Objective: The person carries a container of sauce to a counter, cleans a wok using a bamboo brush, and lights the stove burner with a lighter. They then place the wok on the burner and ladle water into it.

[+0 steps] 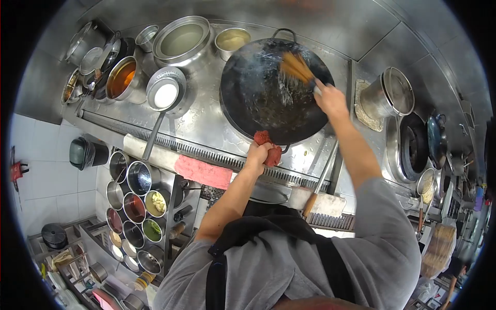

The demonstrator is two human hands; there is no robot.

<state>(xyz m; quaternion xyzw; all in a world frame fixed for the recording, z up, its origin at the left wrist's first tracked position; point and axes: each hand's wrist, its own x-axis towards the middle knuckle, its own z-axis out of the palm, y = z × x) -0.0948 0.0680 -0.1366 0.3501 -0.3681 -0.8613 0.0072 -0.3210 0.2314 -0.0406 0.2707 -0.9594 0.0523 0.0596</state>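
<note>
A large black wok (243,98) sits on the steel range, its inside wet and lightly steaming. My right hand (332,99) is closed round the handle end of a bamboo wok brush (296,66), whose bristles reach into the wok and look slightly blurred. At the wok's near edge, my left hand (258,156) is closed on a red cloth (268,150), which is bunched around the near wok handle. Most of that handle is hidden by the cloth and fingers.
Left of the wok stand a ladle (153,135) on a strainer, a large pot (182,41) and a pot of orange liquid (123,80). Several ingredient pots (135,206) stand lower left. A long-handled tool (321,178) leans right of my body. A steel bucket (373,98) stands right.
</note>
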